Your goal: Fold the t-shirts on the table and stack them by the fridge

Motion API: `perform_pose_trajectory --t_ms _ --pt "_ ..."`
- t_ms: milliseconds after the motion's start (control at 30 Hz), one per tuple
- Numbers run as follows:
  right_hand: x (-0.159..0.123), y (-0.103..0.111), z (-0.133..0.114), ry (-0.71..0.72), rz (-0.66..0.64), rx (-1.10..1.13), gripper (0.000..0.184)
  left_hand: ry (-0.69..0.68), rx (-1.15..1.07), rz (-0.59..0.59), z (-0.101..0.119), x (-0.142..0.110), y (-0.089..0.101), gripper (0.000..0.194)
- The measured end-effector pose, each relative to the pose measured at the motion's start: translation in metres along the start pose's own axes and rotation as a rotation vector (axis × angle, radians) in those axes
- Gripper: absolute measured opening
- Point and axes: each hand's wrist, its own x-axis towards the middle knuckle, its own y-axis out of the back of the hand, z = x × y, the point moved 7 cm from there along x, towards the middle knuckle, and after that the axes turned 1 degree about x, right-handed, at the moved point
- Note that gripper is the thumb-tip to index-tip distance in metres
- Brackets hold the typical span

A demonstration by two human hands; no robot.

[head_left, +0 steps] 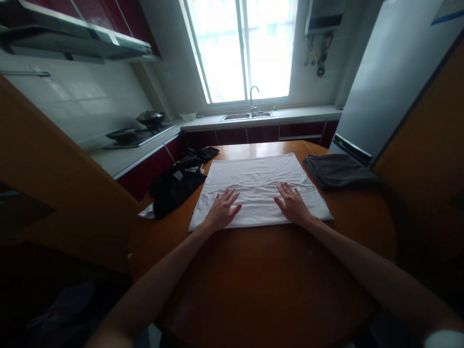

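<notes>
A white cloth garment point(257, 169) lies spread in a rough rectangle on the wooden table point(261, 270), with wrinkles running across its middle. My left hand point(223, 210) rests flat on its near left part, fingers spread. On the near right part lies my right hand point(293, 205), palm down and fingers apart. Both hands touch the fabric without gripping it. Whether the cloth is folded in layers, I cannot tell for sure.
Black clothing point(177, 186) lies in a loose heap at the table's left. A folded dark grey cloth point(339, 170) sits at the right edge. Beyond the table are a counter with a sink point(246, 116), a stove point(139, 137) and a fridge point(395, 72).
</notes>
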Motion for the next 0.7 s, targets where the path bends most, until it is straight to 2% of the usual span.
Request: perform_pose_trajectory --t_ms 167,333,467,567,700 --pt "-0.007 -0.016 -0.017 0.090 -0.203 -0.044 0.063 -0.094 0.030 -0.184 0.019 -0.007 -0.020 0.065" --pt "-0.015 -0.005 -0.034 0.167 -0.119 -0.005 0.063 -0.145 0.008 -0.141 0.030 -0.008 -0.009 0.064" --pt "-0.025 -0.013 -0.054 0.293 -0.216 0.002 0.066 -0.273 -0.001 -0.177 0.047 -0.013 -0.011 0.065" --pt "-0.029 -0.019 -0.058 0.310 -0.287 -0.011 0.067 -0.290 0.009 -0.231 0.050 -0.016 -0.018 0.067" --pt "-0.028 -0.017 -0.057 0.301 -0.290 -0.014 0.068 -0.284 0.017 -0.247 0.049 -0.016 -0.021 0.069"
